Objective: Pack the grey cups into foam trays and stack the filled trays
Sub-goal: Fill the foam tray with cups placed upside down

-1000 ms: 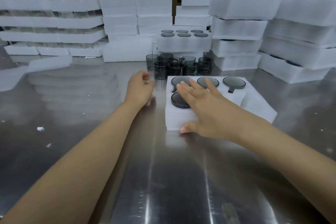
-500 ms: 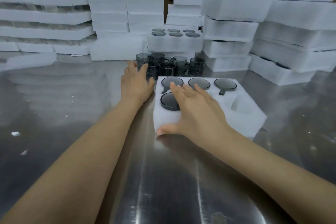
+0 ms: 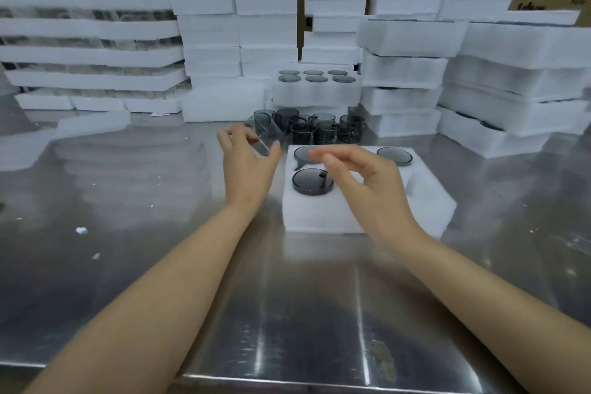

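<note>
Steel table (image 3: 128,265): foam tray (image 3: 319,214) centre, loose grey cups (image 3: 326,131) behind, foam stacks (image 3: 399,99) along back, crumbs (image 3: 81,230) left.

Body in view: two forearms, two hands. Left hand (image 3: 248,166) and right hand (image 3: 367,182) were bare. Both forearms were bare along their whole visible length. Right thumbnail looked short and plain.

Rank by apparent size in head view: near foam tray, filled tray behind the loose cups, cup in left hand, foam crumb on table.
1. near foam tray
2. filled tray, smaller here but farther off, so real size unsure
3. cup in the left hand, blurred
4. foam crumb
</note>
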